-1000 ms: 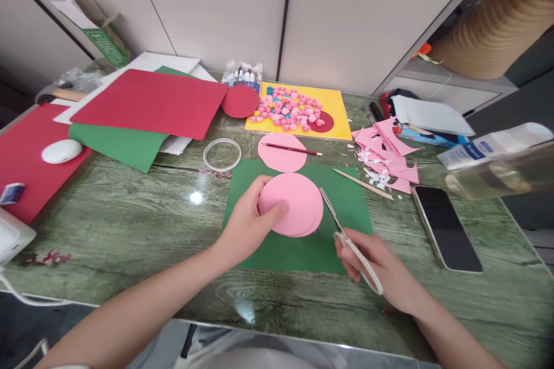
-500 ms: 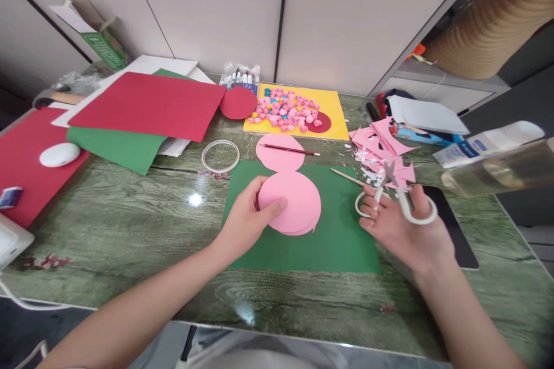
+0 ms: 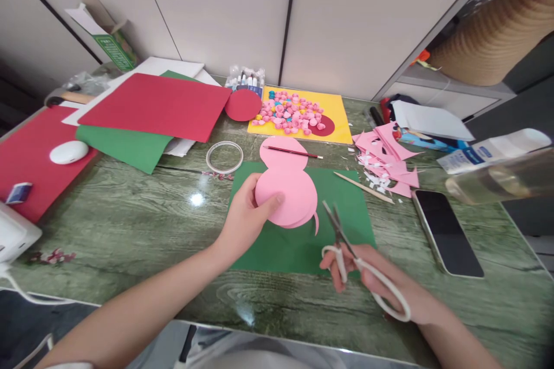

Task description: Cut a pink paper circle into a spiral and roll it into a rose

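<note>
My left hand (image 3: 253,210) pinches a small stack of round pink paper discs (image 3: 289,190), thumb on top and fingers hidden beneath. A thin curled strip (image 3: 316,223) dangles from the discs' lower right edge. In my right hand (image 3: 367,271) are white-handled scissors (image 3: 341,230), fingers through the loops, blades slightly apart and pointing up toward the discs without touching them. Under both lies a green paper sheet (image 3: 259,253). Just beyond, a pink paper circle (image 3: 283,161) has a dark red pencil (image 3: 289,152) lying across it. A wooden stick (image 3: 363,187) rests at the sheet's right edge.
Pink paper scraps (image 3: 389,155) and a phone (image 3: 448,233) lie to the right, near a clear bottle (image 3: 502,176). Behind is a yellow sheet (image 3: 337,106) bearing small pink balls (image 3: 289,112). A tape roll (image 3: 224,157) and red paper (image 3: 160,105) are left.
My right hand has brought the scissors left and down from beside the scraps, turning them toward the discs. The phone is now uncovered. The left hand still holds the discs; the strip hangs lower.
</note>
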A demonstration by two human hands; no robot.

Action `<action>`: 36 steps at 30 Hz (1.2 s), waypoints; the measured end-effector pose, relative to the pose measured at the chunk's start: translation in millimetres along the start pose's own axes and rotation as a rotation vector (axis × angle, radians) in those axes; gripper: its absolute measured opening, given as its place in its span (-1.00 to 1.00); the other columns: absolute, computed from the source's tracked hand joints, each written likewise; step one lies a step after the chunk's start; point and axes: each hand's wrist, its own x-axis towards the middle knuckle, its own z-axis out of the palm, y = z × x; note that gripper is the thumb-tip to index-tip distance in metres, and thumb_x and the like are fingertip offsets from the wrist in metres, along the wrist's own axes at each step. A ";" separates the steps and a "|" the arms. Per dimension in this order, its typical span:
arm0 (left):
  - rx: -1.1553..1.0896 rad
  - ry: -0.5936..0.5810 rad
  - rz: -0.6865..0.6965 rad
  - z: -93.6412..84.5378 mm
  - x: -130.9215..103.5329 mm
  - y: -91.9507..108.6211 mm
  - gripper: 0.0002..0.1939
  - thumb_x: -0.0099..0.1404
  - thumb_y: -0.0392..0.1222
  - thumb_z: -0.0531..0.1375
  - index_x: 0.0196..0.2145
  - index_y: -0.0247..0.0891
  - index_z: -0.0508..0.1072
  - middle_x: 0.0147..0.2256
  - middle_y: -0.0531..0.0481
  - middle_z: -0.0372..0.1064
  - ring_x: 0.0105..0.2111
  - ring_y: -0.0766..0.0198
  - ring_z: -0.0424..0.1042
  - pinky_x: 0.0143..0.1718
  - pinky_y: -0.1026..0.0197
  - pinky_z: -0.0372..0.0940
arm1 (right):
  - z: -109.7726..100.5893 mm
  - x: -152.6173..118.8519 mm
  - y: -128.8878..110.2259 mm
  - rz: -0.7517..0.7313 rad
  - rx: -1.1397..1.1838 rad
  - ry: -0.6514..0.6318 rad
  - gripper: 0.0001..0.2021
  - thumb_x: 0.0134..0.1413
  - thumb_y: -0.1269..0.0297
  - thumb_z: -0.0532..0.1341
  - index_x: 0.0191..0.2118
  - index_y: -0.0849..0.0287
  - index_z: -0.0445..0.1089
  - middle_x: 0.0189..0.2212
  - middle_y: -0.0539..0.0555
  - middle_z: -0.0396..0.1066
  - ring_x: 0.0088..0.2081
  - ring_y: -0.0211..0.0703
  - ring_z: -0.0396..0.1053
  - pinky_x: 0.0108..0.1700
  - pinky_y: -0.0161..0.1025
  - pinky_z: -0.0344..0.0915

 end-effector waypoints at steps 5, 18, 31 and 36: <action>-0.064 0.036 0.008 0.3 0.4 -2.8 -0.71 0.14 -0.13 0.24 -0.19 -0.25 0.33 -0.22 -0.01 0.32 -0.20 0.23 0.31 -0.22 0.26 0.25 | 4.9 4.6 -9.1 0.075 -0.036 -0.029 -0.48 0.16 -0.18 -0.03 -0.20 0.23 0.34 -0.43 0.09 0.34 -0.38 -0.18 0.29 -0.29 -0.24 0.24; -0.429 0.159 -0.133 0.4 6.0 4.6 -0.68 0.10 -0.25 0.26 -0.16 -0.27 0.38 -0.12 -0.08 0.40 -0.15 0.21 0.35 -0.25 0.28 0.27 | -2.7 10.2 21.4 0.205 0.599 -0.009 -0.40 0.15 -0.20 -0.06 -0.34 0.32 0.39 -0.64 0.07 0.36 -0.65 -0.25 0.34 -0.62 -0.34 0.31; -0.516 0.150 -0.278 0.2 5.9 -2.3 -0.69 0.07 -0.28 0.26 -0.18 -0.30 0.42 -0.11 -0.11 0.42 -0.12 0.16 0.39 -0.23 0.24 0.32 | -6.9 23.3 27.7 0.420 0.845 -0.021 -0.29 0.16 -0.21 -0.12 -0.27 0.43 0.46 -0.61 0.19 0.43 -0.60 -0.12 0.46 -0.60 -0.24 0.44; -0.513 0.145 -0.301 1.1 6.9 -2.4 -0.68 0.06 -0.27 0.27 -0.18 -0.30 0.43 -0.11 -0.12 0.42 -0.11 0.13 0.39 -0.22 0.22 0.32 | -10.2 27.9 23.5 0.452 0.806 0.012 -0.33 0.19 -0.17 -0.11 -0.28 0.41 0.46 -0.65 0.14 0.41 -0.64 -0.18 0.43 -0.65 -0.31 0.40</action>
